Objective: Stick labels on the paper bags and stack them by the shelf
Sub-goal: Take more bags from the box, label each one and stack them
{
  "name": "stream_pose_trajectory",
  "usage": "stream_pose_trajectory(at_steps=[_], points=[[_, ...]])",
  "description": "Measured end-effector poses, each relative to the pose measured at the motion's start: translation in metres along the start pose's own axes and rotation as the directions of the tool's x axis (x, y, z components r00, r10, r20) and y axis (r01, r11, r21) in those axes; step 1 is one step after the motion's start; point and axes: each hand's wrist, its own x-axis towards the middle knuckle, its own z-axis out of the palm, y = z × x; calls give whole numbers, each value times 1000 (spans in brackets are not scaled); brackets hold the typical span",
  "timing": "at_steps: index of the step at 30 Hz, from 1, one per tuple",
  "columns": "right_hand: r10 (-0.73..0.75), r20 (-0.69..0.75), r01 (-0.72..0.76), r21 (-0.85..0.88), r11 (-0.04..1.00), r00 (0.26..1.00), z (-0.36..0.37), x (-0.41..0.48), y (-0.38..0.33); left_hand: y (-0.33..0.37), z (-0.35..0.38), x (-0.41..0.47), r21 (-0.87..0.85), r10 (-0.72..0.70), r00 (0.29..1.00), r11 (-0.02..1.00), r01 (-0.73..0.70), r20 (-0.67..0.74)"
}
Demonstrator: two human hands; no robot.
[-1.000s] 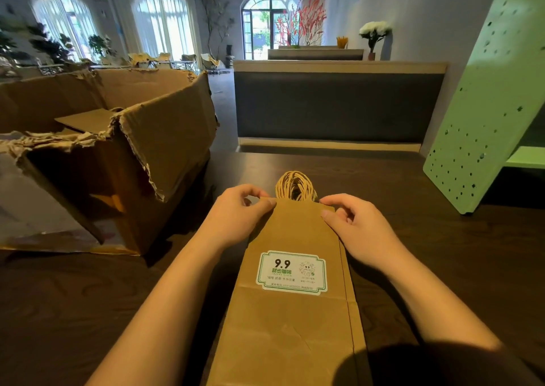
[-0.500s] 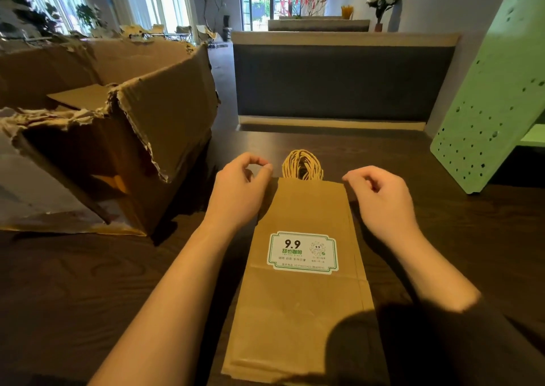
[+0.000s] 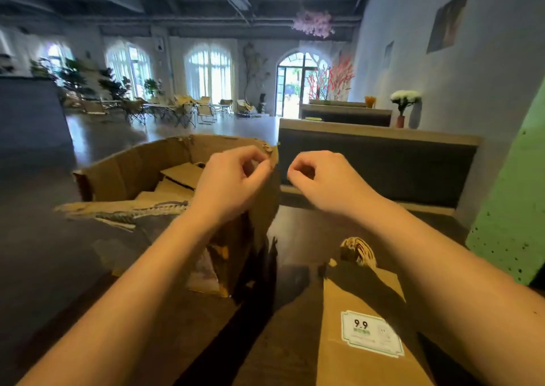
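Dark wooden tabletop (image 3: pixel 303 229) carried the flat brown paper bag (image 3: pixel 362 303), its green-bordered white label (image 3: pixel 371 334) already stuck. We found the left hand (image 3: pixel 236 179) and right hand (image 3: pixel 318 176) aloft, fingers curled, gripping nothing visible. We judged labelling done; next, carrying it to the green perforated shelf (image 3: pixel 513 209).

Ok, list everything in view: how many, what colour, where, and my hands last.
paper bag: one, brown, flat on the table, lower right
twine handle: one, tan, at the bag's far end
label: one, white with green border, on the bag
cardboard box: one, brown, torn open, on the table, left
table: one, dark wood, under bag and box
perforated panel: one, green, right edge
flowers: one bunch, white, far counter
left hand: one, above the box, fingers curled, empty
right hand: one, beside it, fingers curled, empty
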Motion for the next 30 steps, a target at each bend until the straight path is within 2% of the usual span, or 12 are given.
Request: stream_pose_trajectory(at_steps=[2,5,8,10,13,15,17,19,22,25,27,30], points=[[-56,86,59,-43,997,995,12,26,-19,-25,-28,20,65,-78,996,995,76,31],[-102,192,129,-134,983,976,36,63,-38,-78,-49,40,410,-311,916,892,191,252],[-61,406,177,-253,951,912,62,93,-45,-118,-55,42,646,-560,717,736,201,415],[24,533,161,-298,941,846,80,107,-42,-125,-53,39,673,-636,583,714,195,506],[127,624,144,-366,920,771,104,119,-40,-133,-43,44,698,-681,395,705,124,617],[176,661,142,-399,906,729,113,128,-41,-149,-41,54,751,-745,289,651,113,602],[242,678,70,-398,915,694,119,137,-39,-168,-40,64,816,-811,222,570,93,541],[317,708,14,-419,908,631,124,149,-34,-188,-39,75,862,-862,220,490,130,457],[420,726,3,-502,865,544,138,166,-32,-208,-35,92,822,-897,228,440,362,380],[464,756,-21,-514,858,462,158,175,-26,-217,-10,103,739,-875,283,484,468,393],[490,778,-11,-529,848,393,167,176,-21,-215,6,104,725,-866,261,501,474,427],[468,770,23,-528,849,434,168,179,-12,-220,12,104,677,-842,235,532,509,485]])
